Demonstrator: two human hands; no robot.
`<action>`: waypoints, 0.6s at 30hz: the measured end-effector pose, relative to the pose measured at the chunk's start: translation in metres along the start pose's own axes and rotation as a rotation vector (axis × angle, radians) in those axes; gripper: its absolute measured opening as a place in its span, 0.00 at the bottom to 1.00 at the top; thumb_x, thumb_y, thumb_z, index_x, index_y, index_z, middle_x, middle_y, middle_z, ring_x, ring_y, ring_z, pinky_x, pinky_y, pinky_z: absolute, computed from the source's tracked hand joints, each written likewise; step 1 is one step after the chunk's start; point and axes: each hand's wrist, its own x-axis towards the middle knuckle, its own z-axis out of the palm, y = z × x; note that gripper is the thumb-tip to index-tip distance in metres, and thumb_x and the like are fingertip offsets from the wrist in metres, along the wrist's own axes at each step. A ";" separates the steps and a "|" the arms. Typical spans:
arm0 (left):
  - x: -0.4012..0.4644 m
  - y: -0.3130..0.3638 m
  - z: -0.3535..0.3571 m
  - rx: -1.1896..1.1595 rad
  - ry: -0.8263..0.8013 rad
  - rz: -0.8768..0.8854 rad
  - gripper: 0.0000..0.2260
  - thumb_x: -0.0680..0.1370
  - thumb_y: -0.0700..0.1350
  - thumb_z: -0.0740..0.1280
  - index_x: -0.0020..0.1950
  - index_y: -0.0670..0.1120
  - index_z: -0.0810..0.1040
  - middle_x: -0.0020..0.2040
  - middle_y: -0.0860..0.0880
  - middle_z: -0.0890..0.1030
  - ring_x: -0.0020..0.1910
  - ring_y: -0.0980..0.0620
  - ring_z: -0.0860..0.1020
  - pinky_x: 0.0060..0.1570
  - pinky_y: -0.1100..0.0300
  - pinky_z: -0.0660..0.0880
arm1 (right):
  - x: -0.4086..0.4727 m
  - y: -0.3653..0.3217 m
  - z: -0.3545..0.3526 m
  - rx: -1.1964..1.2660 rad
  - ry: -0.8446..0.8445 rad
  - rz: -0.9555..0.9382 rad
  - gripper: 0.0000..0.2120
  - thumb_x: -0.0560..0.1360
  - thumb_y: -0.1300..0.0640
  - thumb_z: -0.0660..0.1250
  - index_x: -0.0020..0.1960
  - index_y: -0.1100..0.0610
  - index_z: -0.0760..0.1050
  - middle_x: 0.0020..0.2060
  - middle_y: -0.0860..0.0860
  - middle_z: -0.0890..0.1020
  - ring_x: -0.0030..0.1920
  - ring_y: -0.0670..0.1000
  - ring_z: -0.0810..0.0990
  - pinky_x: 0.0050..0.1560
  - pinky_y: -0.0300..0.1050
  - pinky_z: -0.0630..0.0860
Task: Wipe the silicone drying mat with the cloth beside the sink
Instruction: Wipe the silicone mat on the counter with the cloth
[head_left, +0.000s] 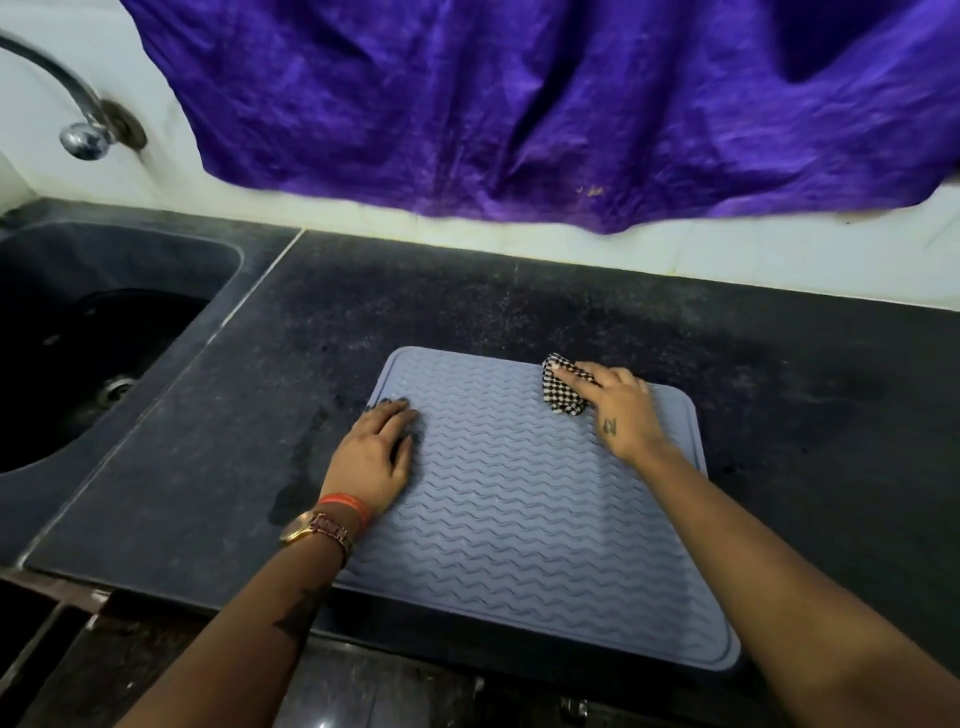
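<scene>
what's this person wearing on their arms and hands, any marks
Both forearms are bare, no sleeves. The left hand has a gold-toned watch and an orange band at the wrist, plus a dark forearm tattoo. The right hand bears a small tattoo.

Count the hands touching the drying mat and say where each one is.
2. The left hand rests flat on the drying mat at its left edge; the right hand presses the checked cloth near its far right corner.
</scene>
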 end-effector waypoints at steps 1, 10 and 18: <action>0.000 -0.001 0.000 0.002 0.000 -0.001 0.21 0.76 0.49 0.56 0.65 0.44 0.73 0.68 0.45 0.72 0.67 0.45 0.69 0.67 0.53 0.66 | 0.003 0.002 -0.002 0.045 -0.016 0.001 0.39 0.71 0.73 0.57 0.72 0.40 0.59 0.72 0.49 0.65 0.65 0.56 0.65 0.66 0.51 0.61; 0.001 -0.005 0.003 -0.012 0.008 0.013 0.18 0.78 0.45 0.59 0.66 0.43 0.73 0.69 0.44 0.71 0.68 0.44 0.68 0.69 0.51 0.64 | -0.017 0.024 -0.006 0.027 0.048 0.201 0.33 0.73 0.71 0.57 0.71 0.43 0.63 0.69 0.50 0.68 0.61 0.58 0.68 0.63 0.52 0.66; 0.003 -0.007 0.005 -0.021 0.015 0.047 0.17 0.78 0.42 0.62 0.66 0.43 0.72 0.69 0.43 0.71 0.68 0.44 0.67 0.69 0.50 0.64 | -0.045 0.009 -0.016 0.242 0.188 0.107 0.29 0.67 0.71 0.64 0.65 0.52 0.74 0.63 0.55 0.76 0.61 0.58 0.74 0.65 0.54 0.69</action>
